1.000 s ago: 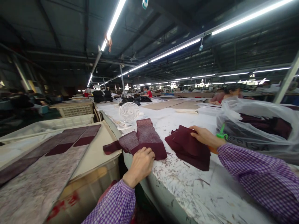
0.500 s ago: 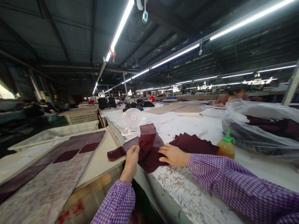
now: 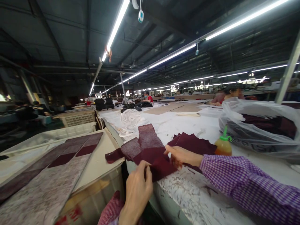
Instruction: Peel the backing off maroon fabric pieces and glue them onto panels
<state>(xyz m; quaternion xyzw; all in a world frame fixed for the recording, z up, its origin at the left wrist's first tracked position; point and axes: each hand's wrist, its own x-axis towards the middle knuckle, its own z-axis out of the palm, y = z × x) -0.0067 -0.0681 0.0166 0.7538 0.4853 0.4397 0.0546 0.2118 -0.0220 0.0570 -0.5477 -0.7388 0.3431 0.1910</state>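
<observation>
A maroon fabric piece point(image 3: 161, 168) stretches between my hands at the table's near edge. My left hand point(image 3: 138, 187) is closed, pinching its left side between thumb and fingers. At its right end, my right hand point(image 3: 181, 156) has its fingers curled down around the edge, slightly blurred. Under and behind it lie other maroon pieces, with a greyish speckled strip point(image 3: 150, 136) pointing away from me. A narrow dark maroon end point(image 3: 114, 155) hangs over the table's left edge. Just beyond my right hand, a stack of maroon pieces point(image 3: 192, 142) is fanned out.
A white fan point(image 3: 130, 118) stands behind the fabric. On the right are a yellow bottle with a green spout point(image 3: 223, 145) and a clear plastic bag point(image 3: 262, 137) of dark cloth. Left of the table, a bin point(image 3: 98, 187) carries a board with fabric strips. A person point(image 3: 217, 98) sits across the table.
My left hand has come down and nearer, bringing the raised maroon piece down flat toward the table edge. My right hand has lifted from lying flat and curled its fingers at the fabric's edge.
</observation>
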